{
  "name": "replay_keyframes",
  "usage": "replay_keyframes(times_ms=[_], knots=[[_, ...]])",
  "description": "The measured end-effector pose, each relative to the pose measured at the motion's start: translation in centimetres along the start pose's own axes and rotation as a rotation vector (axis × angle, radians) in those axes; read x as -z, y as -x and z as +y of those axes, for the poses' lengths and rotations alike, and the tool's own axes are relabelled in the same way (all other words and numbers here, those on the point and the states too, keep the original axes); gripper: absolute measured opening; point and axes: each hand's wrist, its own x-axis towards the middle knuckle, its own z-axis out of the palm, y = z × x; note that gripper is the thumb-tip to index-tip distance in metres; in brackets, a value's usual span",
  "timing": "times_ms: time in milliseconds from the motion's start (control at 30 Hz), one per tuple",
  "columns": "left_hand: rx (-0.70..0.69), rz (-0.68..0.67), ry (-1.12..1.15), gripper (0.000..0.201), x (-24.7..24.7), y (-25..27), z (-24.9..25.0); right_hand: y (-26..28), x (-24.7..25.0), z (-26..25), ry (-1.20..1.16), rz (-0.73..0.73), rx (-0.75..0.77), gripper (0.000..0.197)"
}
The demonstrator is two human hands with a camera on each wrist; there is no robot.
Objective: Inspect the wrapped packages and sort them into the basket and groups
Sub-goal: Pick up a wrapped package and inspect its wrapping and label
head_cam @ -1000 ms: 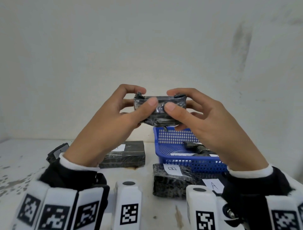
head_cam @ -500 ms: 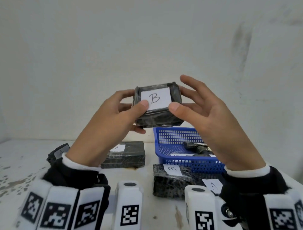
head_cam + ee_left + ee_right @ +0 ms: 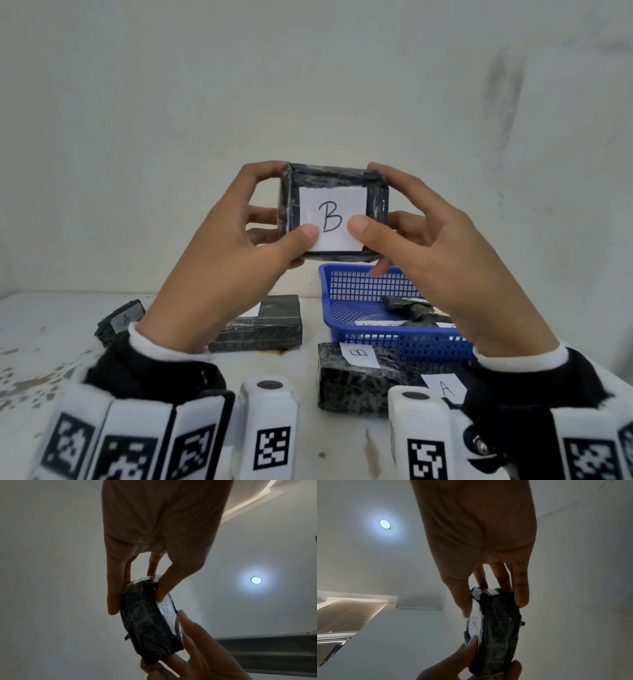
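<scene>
Both hands hold up a black wrapped package [image 3: 334, 185] in front of the wall, its white label marked B facing me. My left hand [image 3: 270, 219] grips its left side, thumb on the label's lower corner, fingers behind. My right hand [image 3: 390, 219] grips the right side the same way. In the left wrist view the package [image 3: 147, 618] shows edge-on between thumb and fingers; the right wrist view shows the package [image 3: 498, 628] edge-on too. Below it stands a blue basket [image 3: 370, 284] with a dark wrapped piece [image 3: 407, 306] inside.
On the white table lie a black package [image 3: 270, 325] with a partly hidden label, a small one marked A [image 3: 120, 320] at the left, one marked B [image 3: 356, 377] in front of the basket, and a label A [image 3: 445, 387] beside it. The wall stands close behind.
The package has been turned from edge-on to its labelled face toward me and lifted slightly. The right fingers, spread half a second ago, have closed onto its right side.
</scene>
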Motion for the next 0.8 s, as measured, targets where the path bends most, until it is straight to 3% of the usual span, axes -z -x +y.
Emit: replay_keyframes(times_ms=[533, 800], knots=[[-0.003, 0.100, -0.123, 0.022, -0.34, -0.12, -0.05, 0.01, -0.10, -0.04, 0.047, 0.049, -0.009, 0.025], [-0.015, 0.119, -0.191, 0.032, -0.82, 0.04, -0.06, 0.05, 0.07, -0.16, -0.010, 0.025, -0.012, 0.021]])
